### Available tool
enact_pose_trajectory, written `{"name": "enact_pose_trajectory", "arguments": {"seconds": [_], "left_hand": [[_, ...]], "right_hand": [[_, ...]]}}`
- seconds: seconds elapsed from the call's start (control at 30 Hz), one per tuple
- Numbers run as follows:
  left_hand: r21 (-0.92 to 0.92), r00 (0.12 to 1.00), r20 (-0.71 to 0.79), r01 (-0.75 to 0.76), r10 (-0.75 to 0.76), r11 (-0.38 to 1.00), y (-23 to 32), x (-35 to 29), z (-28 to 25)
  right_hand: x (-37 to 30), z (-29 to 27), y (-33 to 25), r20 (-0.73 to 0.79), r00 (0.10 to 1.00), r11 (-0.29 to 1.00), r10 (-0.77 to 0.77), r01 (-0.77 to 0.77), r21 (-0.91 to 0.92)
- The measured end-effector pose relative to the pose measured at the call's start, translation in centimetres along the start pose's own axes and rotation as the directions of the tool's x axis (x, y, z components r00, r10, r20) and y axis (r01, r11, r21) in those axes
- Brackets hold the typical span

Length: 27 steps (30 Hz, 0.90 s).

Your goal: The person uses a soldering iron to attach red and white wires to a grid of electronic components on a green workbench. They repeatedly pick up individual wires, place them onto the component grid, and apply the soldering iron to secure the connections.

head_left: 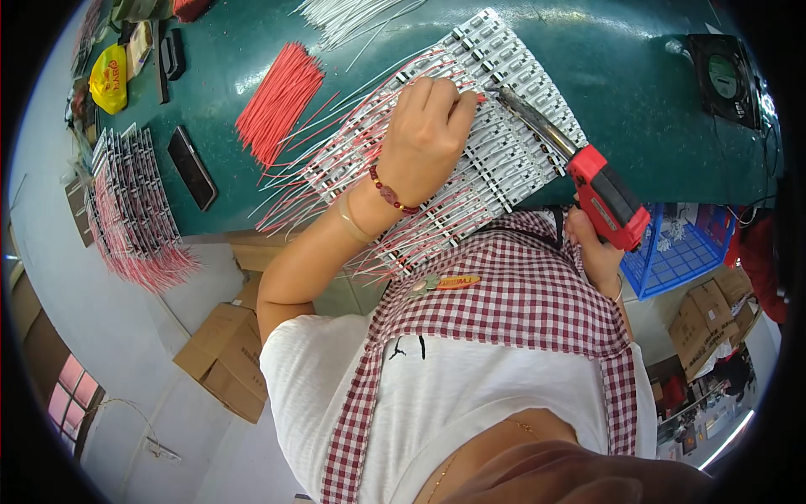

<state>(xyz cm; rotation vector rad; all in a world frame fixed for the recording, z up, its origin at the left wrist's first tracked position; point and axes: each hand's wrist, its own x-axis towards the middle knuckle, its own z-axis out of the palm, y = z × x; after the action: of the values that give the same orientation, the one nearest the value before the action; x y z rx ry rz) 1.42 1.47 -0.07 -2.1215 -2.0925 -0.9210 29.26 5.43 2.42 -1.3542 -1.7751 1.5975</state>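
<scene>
My left hand (428,126) is closed in a pinch over a panel of small white circuit boards (537,101). A bit of red wire (481,98) shows at its fingertips. Many red and white wires (294,197) stick out from the panel's left side. My right hand (594,248) is wrapped round the lower end of a red and black soldering gun (606,197). The gun's metal tube slants up and left, and its dark tip lies over the boards, close to the left fingertips. The left hand hides part of the panel.
On the green table (638,92) lie a bundle of red wires (281,105), white wires (348,18), a phone (192,168) and a black device (726,80). A stack of wired boards (134,202) stands at the left edge. A blue crate (684,256) is at right.
</scene>
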Motion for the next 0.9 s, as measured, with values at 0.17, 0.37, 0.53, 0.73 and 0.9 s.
{"name": "enact_pose_trajectory", "arguments": {"seconds": [0.17, 0.37, 0.53, 0.73, 0.9], "left_hand": [[0.005, 1.000, 0.019, 0.009, -0.009, 1.000, 0.08, 0.08, -0.04], [-0.010, 1.000, 0.023, 0.018, -0.017, 1.000, 0.10, 0.19, -0.04], [0.003, 0.998, 0.044, 0.038, -0.038, 0.999, 0.17, 0.35, -0.11], [0.012, 0.999, 0.038, 0.037, -0.038, 0.999, 0.07, 0.30, -0.02], [0.014, 0.999, 0.037, 0.036, -0.037, 0.999, 0.04, 0.35, 0.02]], "right_hand": [[0.10, -0.28, 0.00, 0.040, 0.997, 0.997, 0.059, -0.057, -0.048], [-0.08, -0.51, -0.36, 0.030, 0.995, 0.994, 0.099, -0.100, 0.036], [0.09, -0.20, -0.29, 0.019, 1.000, 1.000, -0.019, 0.019, -0.019], [0.22, 0.18, -0.08, 0.026, 1.000, 0.997, 0.009, -0.007, -0.076], [0.12, -0.09, -0.45, 0.027, 0.990, 0.990, 0.135, -0.136, 0.026]]}}
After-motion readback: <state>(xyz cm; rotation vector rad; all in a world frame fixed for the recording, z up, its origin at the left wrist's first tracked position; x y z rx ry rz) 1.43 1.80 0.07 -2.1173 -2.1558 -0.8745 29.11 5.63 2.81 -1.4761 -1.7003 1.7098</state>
